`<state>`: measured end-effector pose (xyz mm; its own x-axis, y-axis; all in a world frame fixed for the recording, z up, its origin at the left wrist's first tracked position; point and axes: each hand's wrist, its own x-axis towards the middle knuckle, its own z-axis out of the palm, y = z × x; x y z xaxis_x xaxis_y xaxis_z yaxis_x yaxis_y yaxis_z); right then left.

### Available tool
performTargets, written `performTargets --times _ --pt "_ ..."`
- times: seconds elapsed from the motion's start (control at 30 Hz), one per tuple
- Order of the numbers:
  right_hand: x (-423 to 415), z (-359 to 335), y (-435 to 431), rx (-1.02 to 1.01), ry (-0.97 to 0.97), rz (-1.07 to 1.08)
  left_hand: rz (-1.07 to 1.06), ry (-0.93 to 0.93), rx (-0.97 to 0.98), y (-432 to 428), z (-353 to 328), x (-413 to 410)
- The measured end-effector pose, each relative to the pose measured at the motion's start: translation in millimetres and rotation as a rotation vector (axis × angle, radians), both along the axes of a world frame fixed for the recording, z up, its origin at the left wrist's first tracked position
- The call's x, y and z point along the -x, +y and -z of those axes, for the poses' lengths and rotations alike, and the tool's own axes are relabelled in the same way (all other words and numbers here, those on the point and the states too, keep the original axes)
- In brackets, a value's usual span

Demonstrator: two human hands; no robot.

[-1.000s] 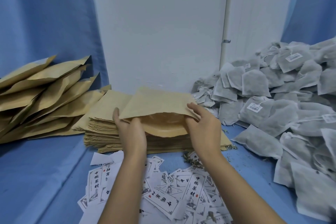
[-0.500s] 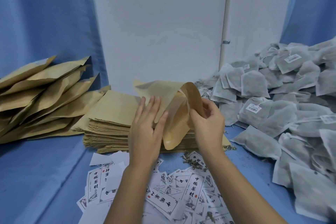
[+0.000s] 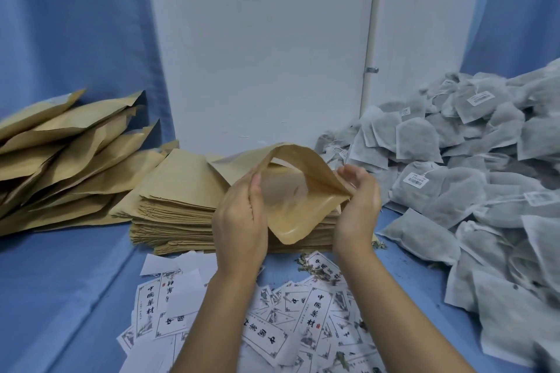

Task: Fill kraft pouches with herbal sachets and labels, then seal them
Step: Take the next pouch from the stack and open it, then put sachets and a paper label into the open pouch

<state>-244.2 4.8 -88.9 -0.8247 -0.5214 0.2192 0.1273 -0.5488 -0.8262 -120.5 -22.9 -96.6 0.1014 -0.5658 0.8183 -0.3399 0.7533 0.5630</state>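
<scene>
A kraft pouch (image 3: 298, 191) with a clear window side is held up above the stack of flat empty pouches (image 3: 175, 203), its mouth pulled apart. My left hand (image 3: 239, 218) grips its left edge with the thumb inside the mouth. My right hand (image 3: 357, 206) pinches the right edge. A large heap of grey herbal sachets (image 3: 472, 179) lies to the right. White printed labels (image 3: 303, 318) are scattered on the blue table in front of me.
A pile of kraft pouches (image 3: 60, 154) leans at the far left against a blue curtain. A white wall panel (image 3: 260, 45) stands behind the stack. Loose herb crumbs (image 3: 315, 269) lie among the labels. The blue tabletop (image 3: 60, 297) shows at front left.
The top pouch has been lifted off the stack and turned. My left hand went from flat against it to gripping its edge, and the mouth is now spread between both hands.
</scene>
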Motion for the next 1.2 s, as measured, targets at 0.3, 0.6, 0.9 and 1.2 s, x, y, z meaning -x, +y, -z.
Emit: performTargets --times 0.3,0.6,0.9,1.2 --pt "70 22 -25 -0.465 0.398 0.212 0.004 0.188 -0.062 -15 -17 23" --pt "182 -2 -112 -1.347 1.312 0.514 0.030 0.321 -0.079 -80 -67 103" --pt "239 -9 -153 -1.501 1.416 0.340 0.054 0.353 -0.087 -118 -70 133" --pt "229 -18 -140 -1.292 1.492 0.444 0.028 0.393 -0.139 -117 -66 128"
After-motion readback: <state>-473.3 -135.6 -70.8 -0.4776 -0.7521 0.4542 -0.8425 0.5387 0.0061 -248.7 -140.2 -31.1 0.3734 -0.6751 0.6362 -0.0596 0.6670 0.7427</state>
